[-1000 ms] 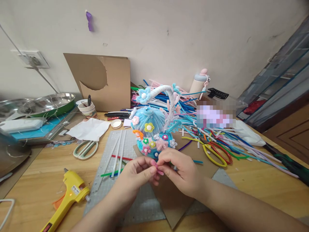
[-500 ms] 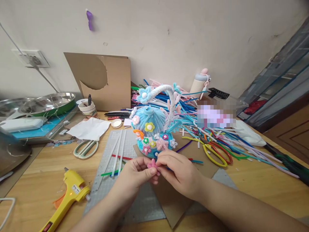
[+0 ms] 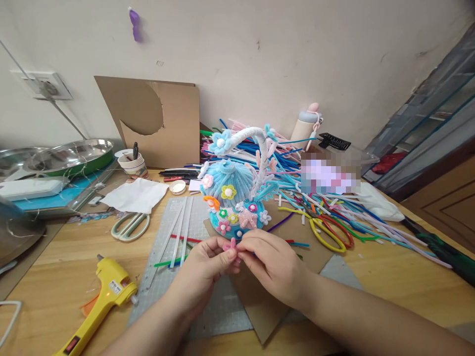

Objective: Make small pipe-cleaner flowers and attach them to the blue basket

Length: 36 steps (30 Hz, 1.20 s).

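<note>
My left hand [image 3: 211,262] pinches a small pink pipe cleaner shape [image 3: 232,245], looped like petals, between thumb and fingers. Against its right side, the fingertips of my right hand [image 3: 272,262] are closed on the same pink piece; part of it is hidden by the fingers. Just behind the hands stands a blue pipe cleaner ornament [image 3: 233,185] with a ribbed dome, a white arched handle [image 3: 264,153] and several small flowers. A pink star [image 3: 247,218] sits low on its front. Brown cardboard [image 3: 260,316] and a grey cutting mat [image 3: 218,316] lie below my hands.
A yellow glue gun [image 3: 111,287] lies at left, near white-handled scissors [image 3: 130,226]. Clear glue sticks [image 3: 178,237] rest on the mat. Yellow-handled scissors [image 3: 326,235] and loose pipe cleaners [image 3: 359,222] spread at right. Cut cardboard [image 3: 178,123] leans on the wall.
Both hands keep hold of the pink piece and have shifted only slightly, with the fingers adjusting around it. The whole view has moved a little.
</note>
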Each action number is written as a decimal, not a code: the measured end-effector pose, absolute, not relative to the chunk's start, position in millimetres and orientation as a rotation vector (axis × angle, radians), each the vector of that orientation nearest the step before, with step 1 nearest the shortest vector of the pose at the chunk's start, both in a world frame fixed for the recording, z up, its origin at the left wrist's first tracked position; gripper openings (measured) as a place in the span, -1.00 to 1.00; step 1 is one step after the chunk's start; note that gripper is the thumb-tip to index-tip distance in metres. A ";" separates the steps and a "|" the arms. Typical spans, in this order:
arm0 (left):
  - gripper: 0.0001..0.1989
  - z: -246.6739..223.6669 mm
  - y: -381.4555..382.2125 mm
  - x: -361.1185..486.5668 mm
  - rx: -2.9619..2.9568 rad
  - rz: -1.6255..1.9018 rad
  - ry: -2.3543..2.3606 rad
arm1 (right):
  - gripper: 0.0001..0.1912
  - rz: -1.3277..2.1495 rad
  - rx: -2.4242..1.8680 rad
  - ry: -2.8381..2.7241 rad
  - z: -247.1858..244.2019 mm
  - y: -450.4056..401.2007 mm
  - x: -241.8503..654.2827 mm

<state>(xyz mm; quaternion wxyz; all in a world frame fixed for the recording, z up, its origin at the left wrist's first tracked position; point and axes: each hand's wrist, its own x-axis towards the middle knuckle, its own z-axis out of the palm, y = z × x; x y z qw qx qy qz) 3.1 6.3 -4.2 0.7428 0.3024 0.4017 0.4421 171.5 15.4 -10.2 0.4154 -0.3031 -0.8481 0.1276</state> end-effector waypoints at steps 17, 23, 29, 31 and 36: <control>-0.79 -1.6 5.5 4.4 1.188 1.086 1.049 | -0.84 2.226 -0.916 -0.899 3.2 17.9 164.1; -0.78 -4.1 13.5 -1.4 1.018 0.982 0.935 | -0.71 2.030 -0.921 -1.070 0.9 26.3 171.2; -0.81 -1.1 11.4 -4.7 0.796 0.856 0.758 | -0.80 1.434 -0.853 -1.495 9.7 28.1 178.2; -0.81 0.1 10.3 -4.4 0.780 0.855 0.738 | -0.84 1.397 -0.801 -1.607 11.2 25.0 177.6; -0.80 -0.4 10.9 -2.8 0.822 0.923 0.758 | -0.86 1.326 -0.901 -1.733 7.4 17.0 171.9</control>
